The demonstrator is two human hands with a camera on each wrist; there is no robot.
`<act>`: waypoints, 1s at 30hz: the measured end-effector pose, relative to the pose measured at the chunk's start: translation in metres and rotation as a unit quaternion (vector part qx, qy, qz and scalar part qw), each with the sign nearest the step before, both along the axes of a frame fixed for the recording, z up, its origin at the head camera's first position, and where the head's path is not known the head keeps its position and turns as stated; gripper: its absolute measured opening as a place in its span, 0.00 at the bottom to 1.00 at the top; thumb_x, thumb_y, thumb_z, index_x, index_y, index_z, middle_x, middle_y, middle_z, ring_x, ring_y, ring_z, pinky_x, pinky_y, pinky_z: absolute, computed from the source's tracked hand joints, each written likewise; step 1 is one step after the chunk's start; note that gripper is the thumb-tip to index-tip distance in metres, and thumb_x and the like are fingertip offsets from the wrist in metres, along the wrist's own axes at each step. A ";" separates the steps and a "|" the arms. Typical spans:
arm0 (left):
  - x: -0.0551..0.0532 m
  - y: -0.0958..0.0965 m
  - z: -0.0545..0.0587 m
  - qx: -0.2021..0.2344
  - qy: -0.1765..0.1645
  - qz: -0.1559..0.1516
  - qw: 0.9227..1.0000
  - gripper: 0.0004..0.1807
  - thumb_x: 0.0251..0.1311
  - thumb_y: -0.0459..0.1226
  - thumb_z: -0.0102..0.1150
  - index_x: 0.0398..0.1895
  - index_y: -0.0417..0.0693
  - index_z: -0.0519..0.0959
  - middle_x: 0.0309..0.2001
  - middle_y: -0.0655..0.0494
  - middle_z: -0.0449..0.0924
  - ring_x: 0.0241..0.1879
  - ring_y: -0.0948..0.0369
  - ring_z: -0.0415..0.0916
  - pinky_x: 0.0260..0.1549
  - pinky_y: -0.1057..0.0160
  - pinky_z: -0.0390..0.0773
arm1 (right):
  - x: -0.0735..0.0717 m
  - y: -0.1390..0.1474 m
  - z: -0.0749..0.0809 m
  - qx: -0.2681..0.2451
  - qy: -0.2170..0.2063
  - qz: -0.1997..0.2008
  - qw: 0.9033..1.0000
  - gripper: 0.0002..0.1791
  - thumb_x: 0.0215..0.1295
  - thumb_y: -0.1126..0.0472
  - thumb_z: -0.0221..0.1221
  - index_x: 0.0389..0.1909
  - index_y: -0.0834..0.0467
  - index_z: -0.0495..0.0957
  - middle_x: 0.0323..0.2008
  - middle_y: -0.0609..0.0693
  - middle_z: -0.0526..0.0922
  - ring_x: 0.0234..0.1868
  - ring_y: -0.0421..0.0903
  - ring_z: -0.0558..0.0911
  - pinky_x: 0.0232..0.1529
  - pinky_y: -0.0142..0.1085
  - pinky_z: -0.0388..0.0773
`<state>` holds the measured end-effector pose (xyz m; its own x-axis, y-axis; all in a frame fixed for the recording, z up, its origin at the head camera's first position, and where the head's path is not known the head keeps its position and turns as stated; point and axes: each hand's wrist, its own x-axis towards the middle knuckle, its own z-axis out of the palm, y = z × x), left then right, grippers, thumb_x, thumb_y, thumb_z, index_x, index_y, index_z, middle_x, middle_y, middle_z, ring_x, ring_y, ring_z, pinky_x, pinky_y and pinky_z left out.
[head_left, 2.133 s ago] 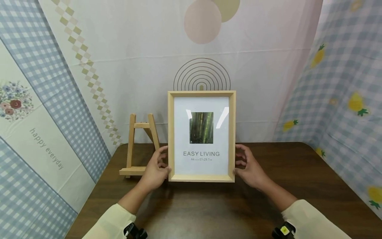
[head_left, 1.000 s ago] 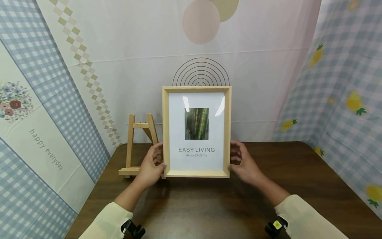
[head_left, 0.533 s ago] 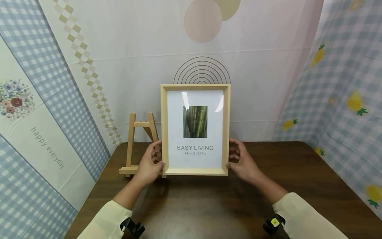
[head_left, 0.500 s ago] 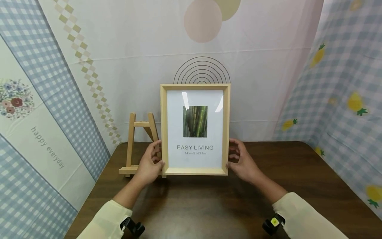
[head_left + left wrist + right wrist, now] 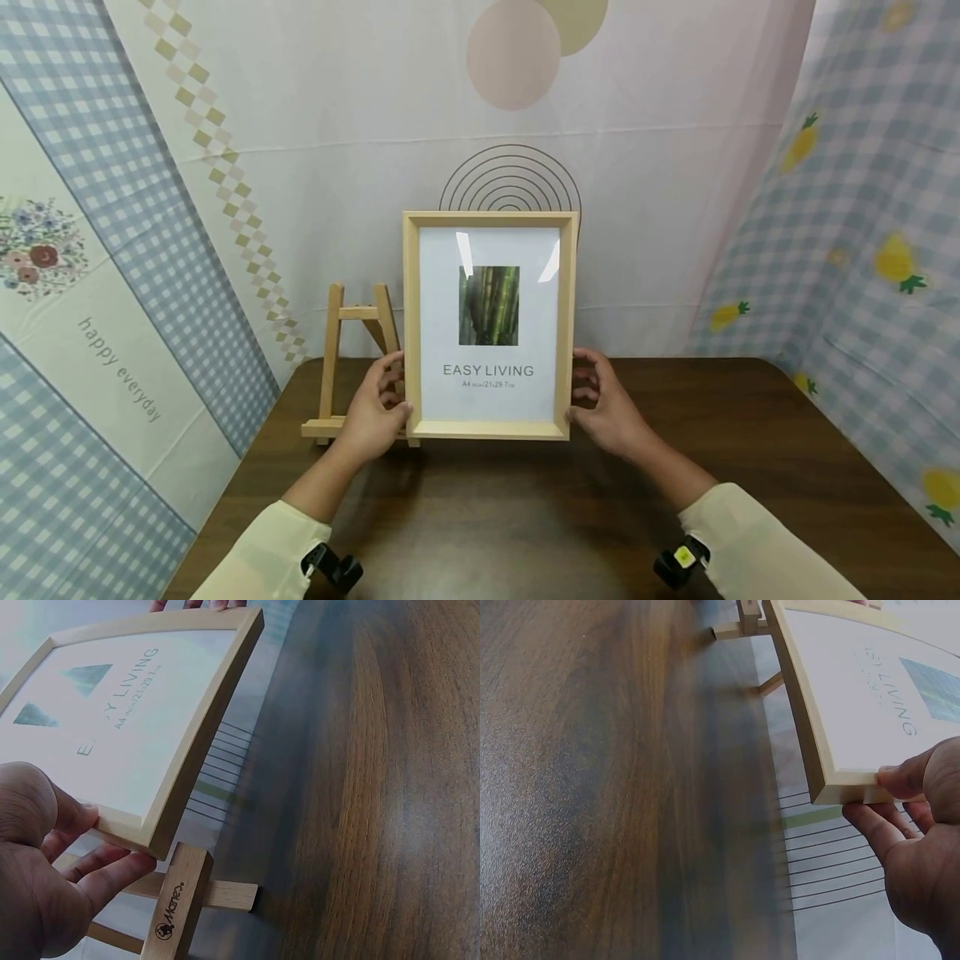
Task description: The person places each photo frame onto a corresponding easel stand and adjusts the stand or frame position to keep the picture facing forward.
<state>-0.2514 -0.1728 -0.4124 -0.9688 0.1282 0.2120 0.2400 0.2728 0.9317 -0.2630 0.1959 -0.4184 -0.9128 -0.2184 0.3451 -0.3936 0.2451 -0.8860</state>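
A light wood picture frame [image 5: 488, 400], with a bamboo photo and the words EASY LIVING behind its glass, stands upright between both hands. My left hand [image 5: 375, 417] grips its lower left side, thumb on the front edge and fingers at the side. On the opposite side, my right hand [image 5: 611, 412] holds the lower right edge the same way. In the right wrist view the frame's lower corner [image 5: 840, 791] hangs above the tabletop. A small wooden easel [image 5: 330, 367] stands just left of the frame, its right part hidden behind the left hand and the frame.
The dark wood table [image 5: 487, 517] reaches back to a pale cloth wall [image 5: 345, 200] printed with circles and arcs. Blue checked cloth [image 5: 847, 275] hangs at the right, and more checked cloth [image 5: 150, 200] at the left. A black wrist camera [image 5: 333, 567] sits on the left sleeve.
Over the two seconds the frame has moved left and slightly up, with both hands gripping it throughout. It now overlaps the easel's right side. The easel has stayed in place.
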 end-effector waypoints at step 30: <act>-0.002 -0.009 0.000 -0.002 0.012 0.024 1.000 0.44 0.63 0.17 0.52 0.78 0.56 0.57 0.65 0.39 0.69 0.46 0.44 0.75 0.27 0.56 0.82 | -0.006 -0.015 0.002 0.021 0.007 -0.001 1.000 0.50 0.53 0.85 0.61 0.75 0.57 0.54 0.60 0.69 0.72 0.52 0.63 0.79 0.49 0.45 0.82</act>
